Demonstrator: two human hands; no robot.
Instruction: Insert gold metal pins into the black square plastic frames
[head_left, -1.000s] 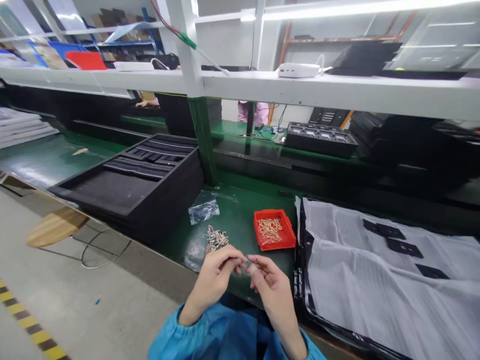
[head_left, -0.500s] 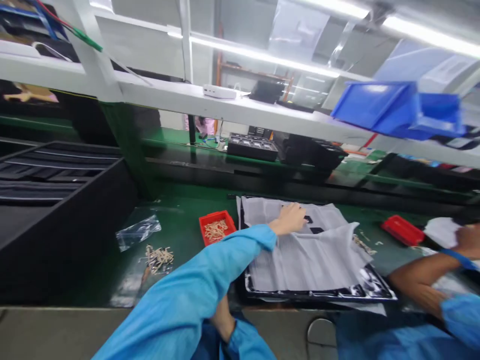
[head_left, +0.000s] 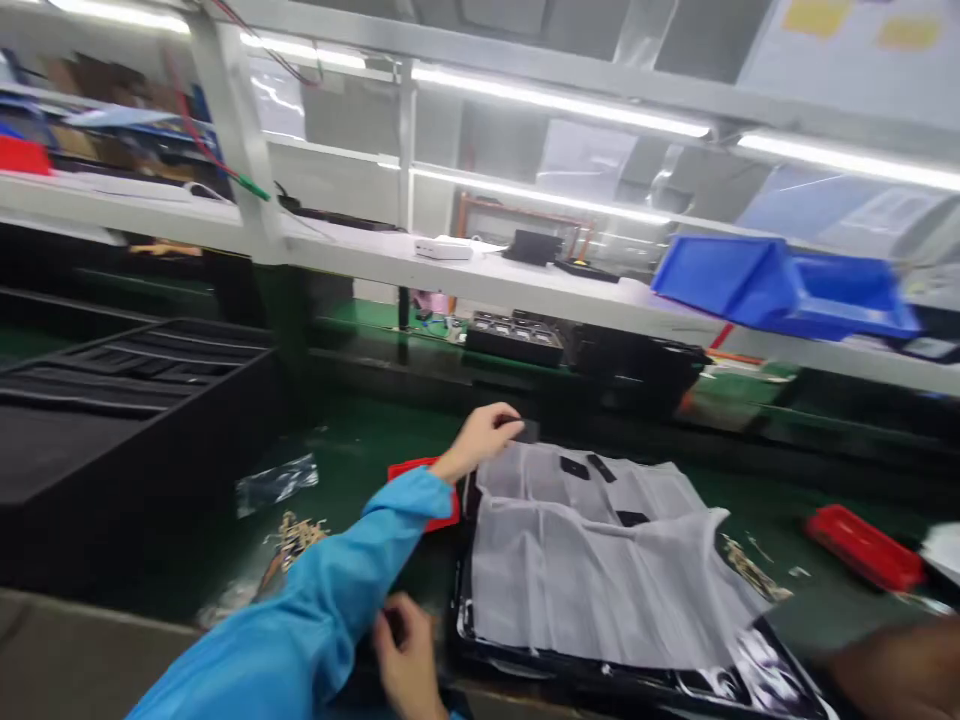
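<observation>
My left hand point(head_left: 480, 440) reaches past the far left corner of a white mesh sheet point(head_left: 570, 570), pinching a small black piece point(head_left: 527, 431). The sheet lies over a black tray point(head_left: 480, 640). Several black pieces lie on the sheet, one of them a small black square point(head_left: 574, 467). My right hand point(head_left: 405, 655) sits low near the bench edge, partly curled, with something dark possibly by its fingers. A red tray point(head_left: 401, 470) is mostly hidden behind my left sleeve point(head_left: 352, 570), and its contents do not show.
A tan pile of small parts point(head_left: 296, 535) and a plastic bag point(head_left: 277, 485) lie on the green bench point(head_left: 360, 440). A black foam case point(head_left: 127, 400) stands at left. A second red tray point(head_left: 862, 548) and a co-worker's arm point(head_left: 892, 670) are at right.
My left hand has moved from above the sheet to its far left corner, now pinching a black piece. Over the second, the view has swung right, away from my hands' earlier spot above the bench.
</observation>
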